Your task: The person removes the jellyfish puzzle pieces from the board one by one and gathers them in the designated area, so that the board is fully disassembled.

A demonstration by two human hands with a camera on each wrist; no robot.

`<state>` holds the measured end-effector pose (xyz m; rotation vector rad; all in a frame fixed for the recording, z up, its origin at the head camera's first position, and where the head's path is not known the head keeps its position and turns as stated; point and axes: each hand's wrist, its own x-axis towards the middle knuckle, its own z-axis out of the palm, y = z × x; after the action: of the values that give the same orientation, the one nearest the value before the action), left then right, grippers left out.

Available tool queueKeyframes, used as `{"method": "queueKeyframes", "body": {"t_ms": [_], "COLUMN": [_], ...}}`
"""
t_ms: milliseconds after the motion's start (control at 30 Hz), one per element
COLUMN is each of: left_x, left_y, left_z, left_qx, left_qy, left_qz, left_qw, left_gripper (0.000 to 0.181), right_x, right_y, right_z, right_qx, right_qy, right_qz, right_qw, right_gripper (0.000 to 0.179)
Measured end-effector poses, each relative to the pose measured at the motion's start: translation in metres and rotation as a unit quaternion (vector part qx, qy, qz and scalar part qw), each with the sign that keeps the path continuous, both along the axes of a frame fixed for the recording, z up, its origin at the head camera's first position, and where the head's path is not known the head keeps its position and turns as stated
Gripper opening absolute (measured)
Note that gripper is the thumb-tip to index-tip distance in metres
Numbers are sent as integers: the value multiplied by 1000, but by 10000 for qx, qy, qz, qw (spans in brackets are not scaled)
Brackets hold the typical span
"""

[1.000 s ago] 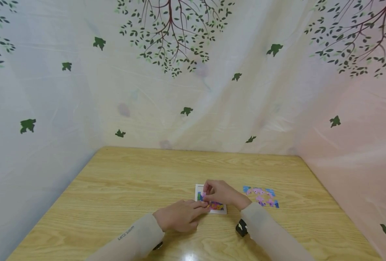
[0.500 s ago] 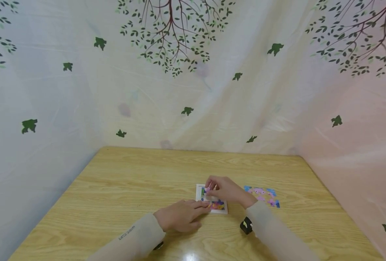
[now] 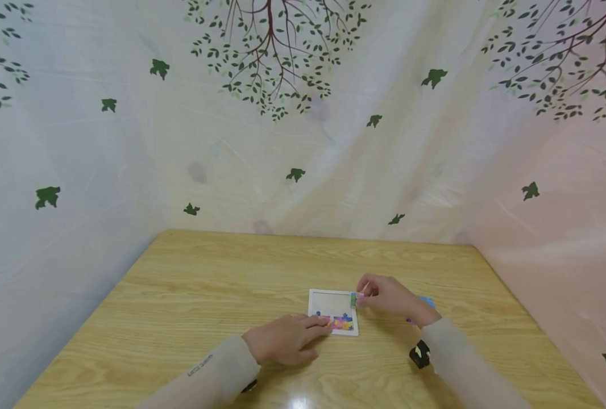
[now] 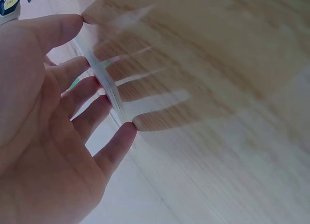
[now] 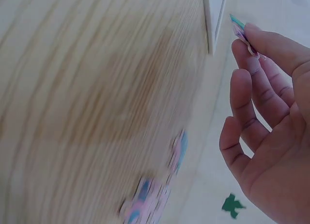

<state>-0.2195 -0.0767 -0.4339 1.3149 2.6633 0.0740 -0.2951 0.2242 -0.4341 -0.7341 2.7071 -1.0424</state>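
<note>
By the far right corner of the frame [image 3: 311,302], the piece [image 3: 354,300] sits pinched between thumb and forefinger of the right hand [image 3: 391,296], at their very tips. The left hand [image 3: 285,338], fingers extended, rests on the frame's near left corner.

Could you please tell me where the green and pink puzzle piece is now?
In the head view, the puzzle piece is pinched by the right hand, near the far right corner of the white frame.
</note>
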Motion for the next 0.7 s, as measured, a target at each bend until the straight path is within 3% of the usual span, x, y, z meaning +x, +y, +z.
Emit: {"method": "queueKeyframes", "body": {"t_ms": [333,700], "left_x": [2,3], "left_y": [0,-1], "left_z": [2,3], "left_qx": [0,44], "left_qy": [-125,-188], "left_qz": [77,98], "left_qw": [9999,9998], "left_gripper": [59,60], "right_x": [7,18], "right_y": [47,68], "right_z": [-3,-7], "right_qx": [147,199], "right_qy": [-156,-452], "right_qz": [-292,-283], "right_qw": [9993,9984], "right_gripper": [20,17]}}
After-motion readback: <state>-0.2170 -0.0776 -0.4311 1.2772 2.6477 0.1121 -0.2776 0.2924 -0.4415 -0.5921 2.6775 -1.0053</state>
